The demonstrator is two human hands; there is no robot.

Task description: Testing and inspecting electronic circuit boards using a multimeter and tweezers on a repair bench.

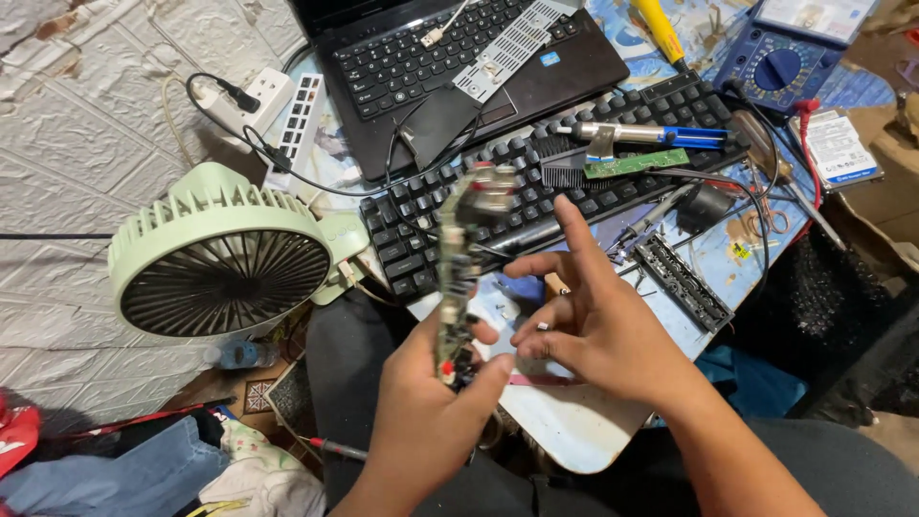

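Observation:
My left hand grips the lower end of a long green circuit board, held edge-on and nearly upright over my lap; its top end carries grey metal parts. My right hand hovers just to the right of the board with the index finger stretched upward and the other fingers loosely curled. A tiny pale part seems pinched at those curled fingertips, too small to tell. The right hand does not touch the board.
A black keyboard lies across the cluttered bench with a brush, a small green board and a blue-handled tool on it. Behind it sits a laptop, at the right a blue multimeter. A pale green fan stands at the left.

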